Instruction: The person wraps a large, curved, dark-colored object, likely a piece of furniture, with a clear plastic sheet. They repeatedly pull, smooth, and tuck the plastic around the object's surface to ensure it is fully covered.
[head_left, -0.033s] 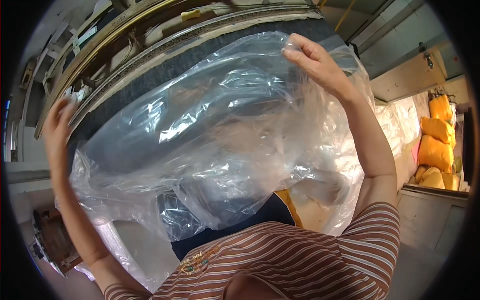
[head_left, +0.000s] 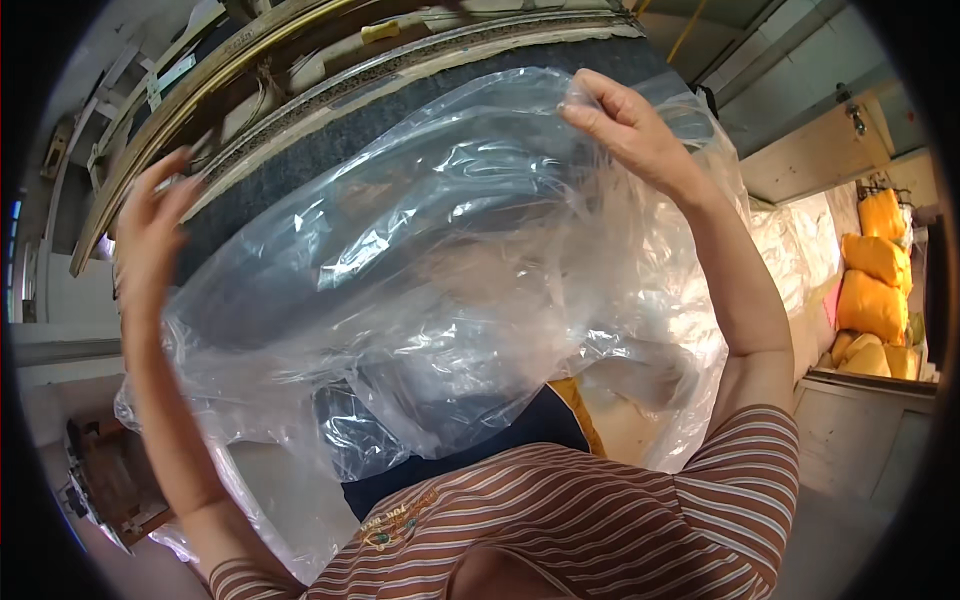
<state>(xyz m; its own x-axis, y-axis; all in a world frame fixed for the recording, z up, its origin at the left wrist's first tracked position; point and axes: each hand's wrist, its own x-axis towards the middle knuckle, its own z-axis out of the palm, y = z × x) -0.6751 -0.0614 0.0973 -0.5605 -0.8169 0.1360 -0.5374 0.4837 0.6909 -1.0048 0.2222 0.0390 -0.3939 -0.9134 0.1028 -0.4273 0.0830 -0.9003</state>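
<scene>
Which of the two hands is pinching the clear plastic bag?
The right hand pinches the clear plastic bag's top edge; the left hand is spread open beside it.

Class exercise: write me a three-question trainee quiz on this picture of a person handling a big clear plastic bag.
1. True or false: the right hand pinches the plastic bag at its top edge.
2. What colour are the sacks stacked at the far right? A green, B yellow, C white.
3. Fill in: the person's shirt has a ____ pattern.

Key: 1 true; 2 B; 3 striped.
</scene>
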